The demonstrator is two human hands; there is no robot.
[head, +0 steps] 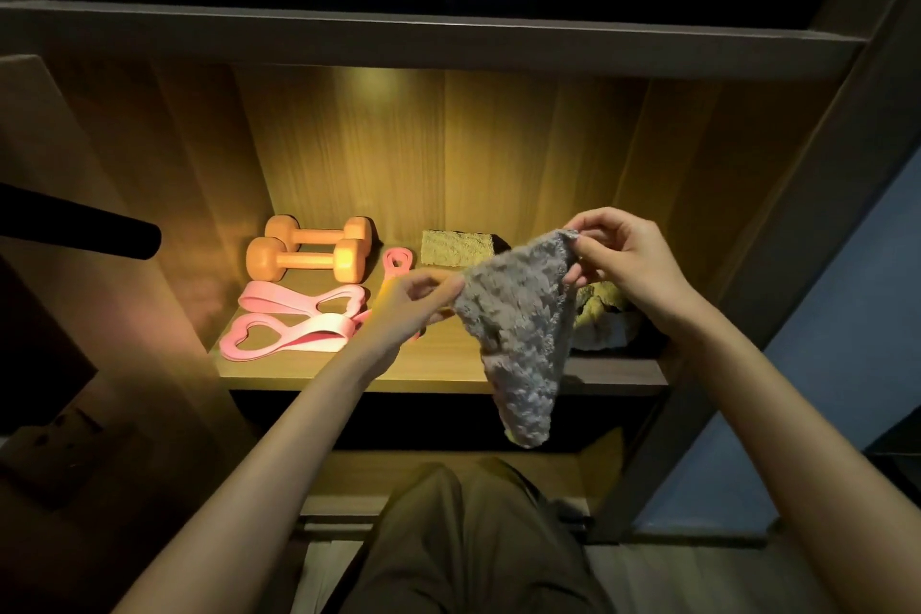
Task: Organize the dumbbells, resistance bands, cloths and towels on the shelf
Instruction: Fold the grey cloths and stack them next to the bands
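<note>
A fluffy grey cloth (pixel 518 339) hangs in front of the shelf (pixel 428 376). My left hand (pixel 408 302) pinches one of its upper corners and my right hand (pixel 623 254) pinches the other. Two orange dumbbells (pixel 309 252) lie side by side at the back left of the shelf. Pink resistance bands (pixel 294 322) lie in front of them, and a smaller pink band (pixel 396 262) lies just right of the dumbbells. A folded yellowish towel (pixel 456 248) sits at the back centre. A crumpled yellow cloth (pixel 600 309) lies at the right, partly hidden by the grey cloth.
An upper shelf board (pixel 448 40) overhangs the lit compartment. Wooden side walls (pixel 199 214) close it left and right. A dark cylinder (pixel 99 227) juts in from the left. Below the shelf, my legs in olive trousers (pixel 473 538) stand before a lower compartment.
</note>
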